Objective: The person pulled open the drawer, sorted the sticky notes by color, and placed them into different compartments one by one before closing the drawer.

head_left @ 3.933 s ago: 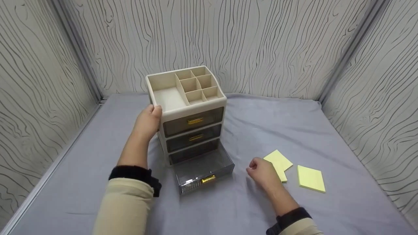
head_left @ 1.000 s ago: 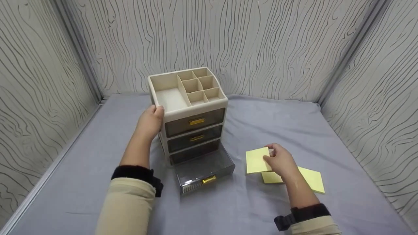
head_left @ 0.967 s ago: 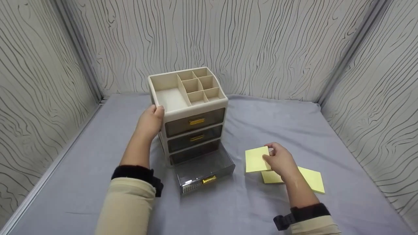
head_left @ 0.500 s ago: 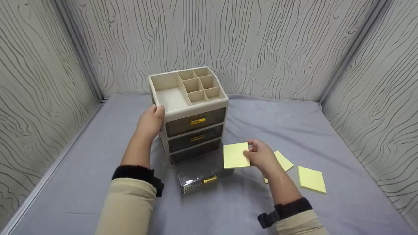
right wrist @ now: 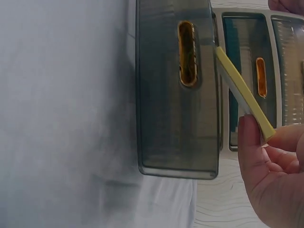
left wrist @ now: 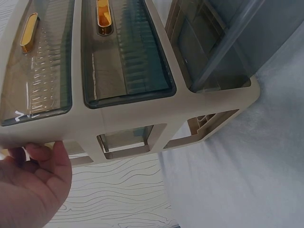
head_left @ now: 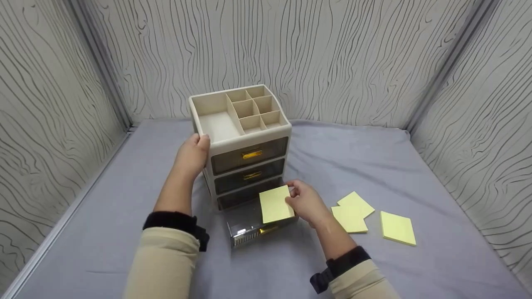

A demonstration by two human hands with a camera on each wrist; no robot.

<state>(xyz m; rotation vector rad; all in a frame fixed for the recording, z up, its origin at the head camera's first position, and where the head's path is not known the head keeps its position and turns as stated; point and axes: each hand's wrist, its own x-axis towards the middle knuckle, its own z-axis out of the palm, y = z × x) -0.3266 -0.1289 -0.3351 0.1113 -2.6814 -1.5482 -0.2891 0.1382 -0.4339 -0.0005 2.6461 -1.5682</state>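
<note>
A cream desktop drawer organizer (head_left: 249,139) stands on the cloth, its divided top tray facing up. Its bottom smoky drawer (head_left: 241,220) is pulled out; the upper two are closed. My left hand (head_left: 191,158) grips the organizer's left front edge near the top; in the left wrist view the fingers (left wrist: 42,159) curl behind the frame. Between thumb and fingers my right hand (head_left: 306,203) pinches a yellow sticky note pad (head_left: 276,204) above the pulled-out drawer. The right wrist view shows that pad (right wrist: 244,95) edge-on and tilted, near the drawer's front.
To the right lie more yellow pads: one (head_left: 350,219) overlaps another (head_left: 358,203), and a third (head_left: 397,228) sits apart. A grey-lilac cloth (head_left: 415,174) covers the table. Wood-grain panels (head_left: 332,62) enclose the back and sides.
My right hand has picked up a sticky note pad and carried it left, from beside the other pads to above the pulled-out drawer. The left hand keeps its grip on the organizer.
</note>
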